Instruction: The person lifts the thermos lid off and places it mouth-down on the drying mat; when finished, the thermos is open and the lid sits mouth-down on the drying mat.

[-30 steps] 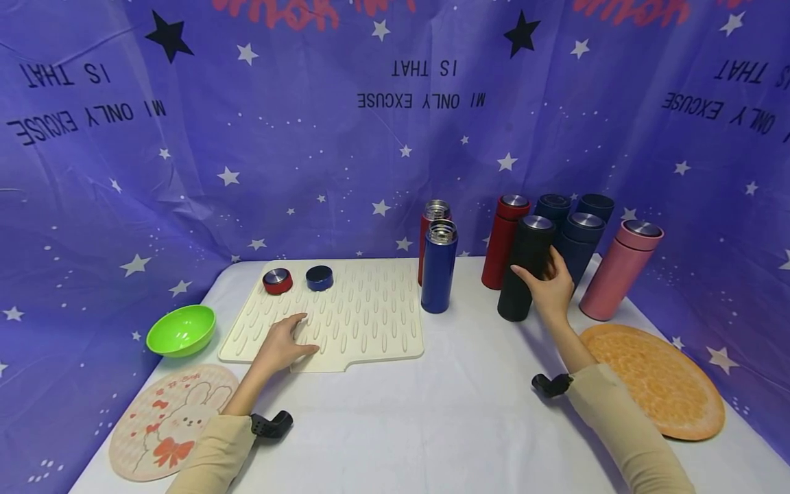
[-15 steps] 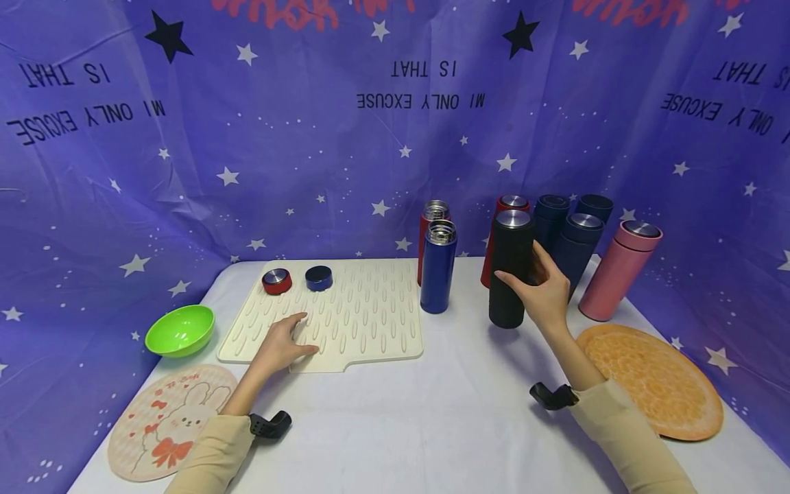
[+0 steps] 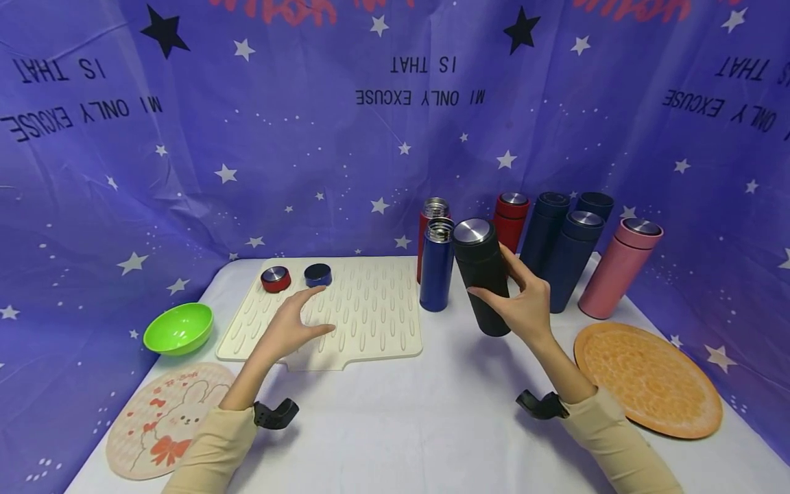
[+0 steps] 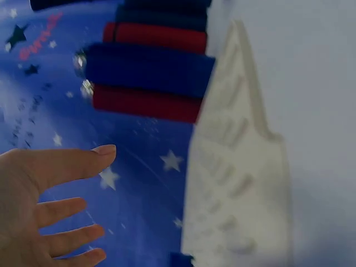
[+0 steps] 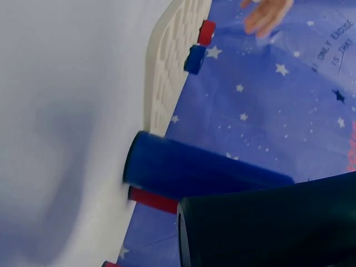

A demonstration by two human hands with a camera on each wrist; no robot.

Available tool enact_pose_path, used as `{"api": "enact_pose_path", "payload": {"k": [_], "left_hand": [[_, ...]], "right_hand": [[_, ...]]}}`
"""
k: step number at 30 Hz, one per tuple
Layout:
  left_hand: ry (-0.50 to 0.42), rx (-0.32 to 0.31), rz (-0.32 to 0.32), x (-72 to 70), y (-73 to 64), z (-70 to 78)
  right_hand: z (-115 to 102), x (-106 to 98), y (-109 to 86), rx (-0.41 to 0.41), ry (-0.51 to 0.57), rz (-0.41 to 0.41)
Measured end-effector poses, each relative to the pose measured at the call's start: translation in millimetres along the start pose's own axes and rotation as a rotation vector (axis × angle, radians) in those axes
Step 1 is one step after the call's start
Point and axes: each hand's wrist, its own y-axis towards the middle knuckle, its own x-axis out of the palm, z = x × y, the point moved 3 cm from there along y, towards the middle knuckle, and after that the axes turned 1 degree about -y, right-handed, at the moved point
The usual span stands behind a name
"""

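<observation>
My right hand (image 3: 527, 302) grips a black thermos bottle (image 3: 484, 274) with a silver-topped lid. The bottle is tilted, its top leaning left, and its base fills the lower right of the right wrist view. Just left of it stand a lidless blue bottle (image 3: 435, 274) and, behind, a lidless red bottle (image 3: 423, 240). My left hand (image 3: 290, 328) holds nothing; thumb and fingers are spread apart over the cream ribbed mat (image 3: 370, 309), as the left wrist view also shows. A red lid (image 3: 276, 280) and a blue lid (image 3: 317, 276) lie on the mat's far left part.
Several lidded bottles stand at the back right: a red one (image 3: 511, 216), dark blue ones (image 3: 574, 257) and a pink one (image 3: 620, 271). An orange round mat (image 3: 648, 381) lies at right. A green bowl (image 3: 179, 329) and a rabbit-print mat (image 3: 179, 422) are at left.
My right hand has carried the black bottle left and nearer, away from the other lidded bottles, and tilted it. My left hand has risen slightly and its fingers have spread wider.
</observation>
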Motion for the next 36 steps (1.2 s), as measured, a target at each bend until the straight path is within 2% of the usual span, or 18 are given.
{"api": "enact_pose_path", "payload": {"k": [6, 12, 15, 18, 25, 27, 32, 36], "left_hand": [[-0.048, 0.095, 0.006, -8.1, 7.1, 51.9], [-0.134, 0.250, 0.055, -13.1, 8.0, 100.0], [-0.179, 0.334, 0.063, -11.5, 7.3, 115.8], [-0.226, 0.396, 0.042, -8.7, 5.7, 125.6], [-0.315, 0.484, -0.014, -15.2, -5.5, 153.7], [-0.310, 0.518, -0.029, -13.3, -5.1, 152.1], [-0.274, 0.607, -0.053, -3.2, 2.5, 129.6], [-0.285, 0.617, -0.086, -7.2, 0.8, 131.4]], "right_hand": [[4.1, 13.5, -2.5, -0.044, -0.012, -0.057], [5.6, 35.7, -3.0, -0.188, -0.009, -0.130], [1.4, 46.5, -5.0, -0.254, 0.012, -0.171], [-3.1, 55.1, -9.3, -0.294, 0.034, -0.230], [-13.2, 66.6, -22.2, -0.344, 0.050, -0.369], [-15.6, 68.6, -25.0, -0.350, 0.050, -0.402], [-18.3, 71.1, -30.0, -0.369, 0.037, -0.459], [-17.8, 71.1, -31.5, -0.357, 0.042, -0.494]]}}
